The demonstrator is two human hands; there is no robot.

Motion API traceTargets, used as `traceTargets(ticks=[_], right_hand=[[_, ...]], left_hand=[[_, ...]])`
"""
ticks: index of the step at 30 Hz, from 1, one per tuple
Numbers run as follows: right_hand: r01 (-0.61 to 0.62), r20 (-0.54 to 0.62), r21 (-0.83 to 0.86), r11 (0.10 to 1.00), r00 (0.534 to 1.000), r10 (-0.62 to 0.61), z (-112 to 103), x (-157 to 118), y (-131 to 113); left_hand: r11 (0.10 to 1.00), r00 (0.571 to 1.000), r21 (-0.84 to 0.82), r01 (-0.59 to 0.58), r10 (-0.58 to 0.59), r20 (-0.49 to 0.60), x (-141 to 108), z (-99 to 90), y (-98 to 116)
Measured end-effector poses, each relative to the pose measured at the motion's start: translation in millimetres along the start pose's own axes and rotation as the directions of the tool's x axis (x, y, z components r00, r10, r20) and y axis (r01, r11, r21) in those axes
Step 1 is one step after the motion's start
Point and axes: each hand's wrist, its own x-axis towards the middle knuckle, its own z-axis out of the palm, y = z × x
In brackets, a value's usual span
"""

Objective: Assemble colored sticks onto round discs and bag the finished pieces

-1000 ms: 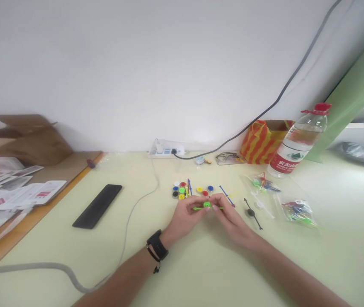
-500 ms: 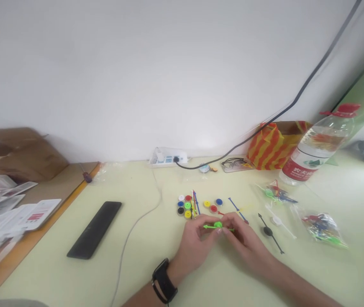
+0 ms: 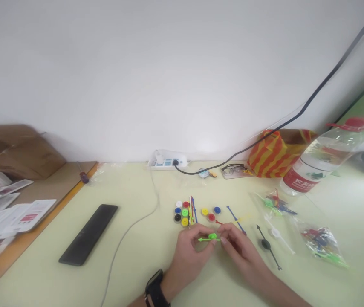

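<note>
A green arrow spinner (image 3: 212,236) with a round hub is pinched between the thumb and fingers of my left hand (image 3: 192,247), its arrowhead pointing left. Close by on the right, my right hand (image 3: 241,247) has its thumb and fingertips pressed together at the spinner's right end. Beyond my hands lie small round discs, among them a yellow disc (image 3: 205,211), a red disc (image 3: 212,217) and a blue disc (image 3: 217,210). Thin coloured arrows (image 3: 193,209) lie beside them. To the right are a black spinner (image 3: 265,244) and a white spinner (image 3: 275,233).
Plastic bags of coloured parts (image 3: 324,243) lie at the right, before a large bottle (image 3: 310,170) and a striped bag (image 3: 267,154). A power strip (image 3: 166,161) stands by the wall. A black bar (image 3: 88,234), a cable and papers (image 3: 28,217) are on the left.
The view has shifted slightly, so the table things sit a little lower. My right fingertips have moved along the green spinner toward its right end, and less of it shows there.
</note>
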Motion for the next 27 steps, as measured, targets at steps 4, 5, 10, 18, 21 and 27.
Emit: traceTargets(ticks=[4,5,10,18,21,27], right_hand=[[-0.004,0.036,-0.008,1.000,0.999,0.004,0.8,1.3,-3.5],[-0.006,0.037,-0.010,1.000,0.999,0.007,0.8,1.7,-3.8],[0.003,0.015,-0.027,1.000,1.000,-0.003,0.8,2.5,-3.5],[0.047,0.006,-0.039,0.998,0.999,-0.047,1.8,4.1,-7.1],[0.070,0.001,-0.038,0.997,0.998,-0.070,2.5,4.1,-7.8],[0.046,-0.043,-0.028,0.999,0.998,-0.047,2.1,4.5,-3.8]], left_hand=[[1.000,1.000,-0.002,0.014,-0.014,-0.027,1.9,-1.2,2.2],[1.000,0.999,-0.001,0.024,-0.024,-0.032,2.0,-1.4,2.6],[0.999,0.999,0.009,0.050,-0.049,-0.019,-0.3,-2.0,2.6],[1.000,1.000,0.014,0.022,-0.022,0.011,-0.8,-1.1,5.6],[0.999,0.999,-0.014,0.033,-0.033,0.025,-1.2,-0.3,7.2],[0.993,0.996,-0.088,0.082,-0.079,0.042,-0.7,0.2,-1.7]])
